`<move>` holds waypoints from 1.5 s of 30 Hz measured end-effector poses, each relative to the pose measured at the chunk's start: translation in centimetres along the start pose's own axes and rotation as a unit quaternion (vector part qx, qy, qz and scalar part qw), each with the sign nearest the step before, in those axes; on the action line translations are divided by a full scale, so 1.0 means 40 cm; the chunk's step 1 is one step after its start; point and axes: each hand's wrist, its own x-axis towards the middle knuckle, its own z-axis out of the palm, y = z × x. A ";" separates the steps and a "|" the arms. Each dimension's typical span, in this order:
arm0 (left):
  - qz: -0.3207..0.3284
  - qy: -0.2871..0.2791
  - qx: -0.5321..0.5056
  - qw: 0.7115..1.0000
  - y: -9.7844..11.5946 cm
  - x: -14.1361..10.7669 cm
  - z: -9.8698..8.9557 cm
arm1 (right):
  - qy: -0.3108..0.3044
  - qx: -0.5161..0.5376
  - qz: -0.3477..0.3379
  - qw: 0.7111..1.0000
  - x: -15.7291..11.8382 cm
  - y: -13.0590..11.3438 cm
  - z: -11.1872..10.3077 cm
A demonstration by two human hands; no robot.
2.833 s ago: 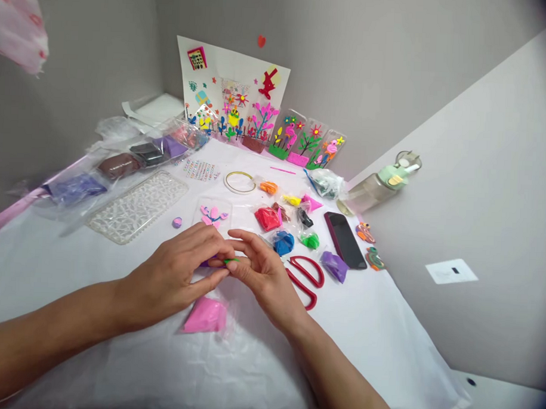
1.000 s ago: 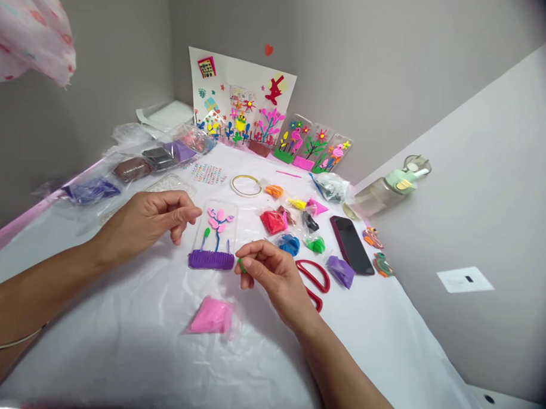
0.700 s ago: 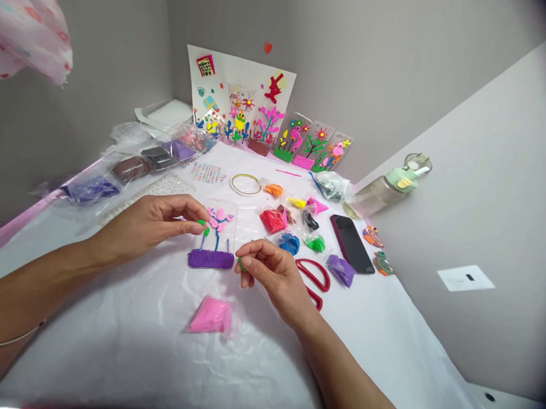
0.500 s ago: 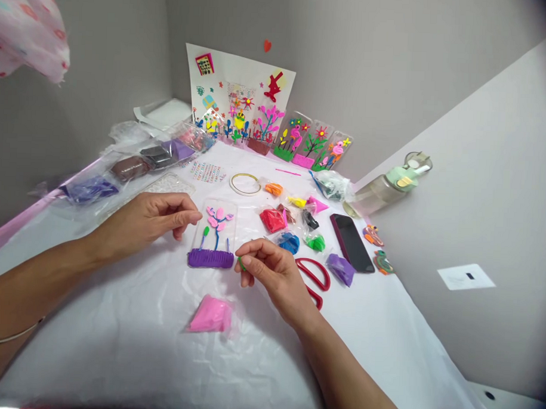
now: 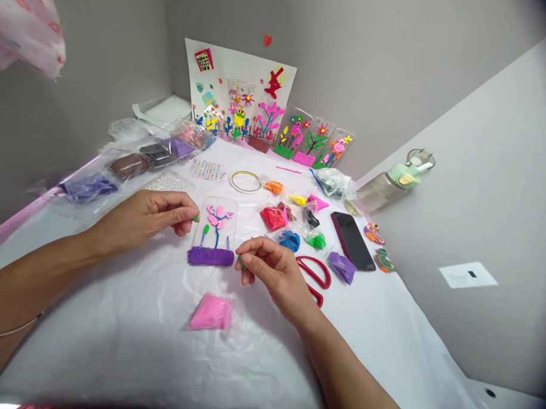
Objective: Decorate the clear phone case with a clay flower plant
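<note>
Between my two hands lies a clear phone case (image 5: 228, 224) decorated in clay: a purple strip (image 5: 211, 257) along its near end, a blue-stemmed pink flower (image 5: 219, 213) and a small green bud on a stem. My left hand (image 5: 167, 216), at the case's left side, pinches a tiny bit of green clay (image 5: 196, 218) between thumb and fingertips. By the near right corner, my right hand (image 5: 266, 265) grips another piece of green clay (image 5: 242, 262), mostly hidden by the fingers. A bag of pink clay (image 5: 212, 311) sits nearer to me.
Several small bags of coloured clay, red-handled scissors (image 5: 318, 273) and a phone (image 5: 353, 242) lie to the right. A bottle (image 5: 385, 183) stands behind them. Finished cases (image 5: 294, 136) lean at the back beside a decorated white sheet (image 5: 242, 66). Larger clay bags (image 5: 130, 165) are at the left.
A bit of green clay now shows at my left fingertips. The left hand has turned slightly; my right hand stays almost still. The view has shifted a little.
</note>
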 end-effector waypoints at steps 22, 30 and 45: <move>-0.006 -0.050 0.068 0.996 -0.013 0.003 0.007 | -0.008 -0.008 0.002 1.000 0.001 0.003 -0.003; -0.014 -0.072 0.092 0.993 -0.038 0.002 0.018 | -0.013 -0.016 0.005 1.000 0.000 -0.002 -0.003; 0.012 -0.075 0.139 0.987 -0.053 0.005 0.029 | -0.024 -0.020 0.003 1.000 0.001 0.001 -0.003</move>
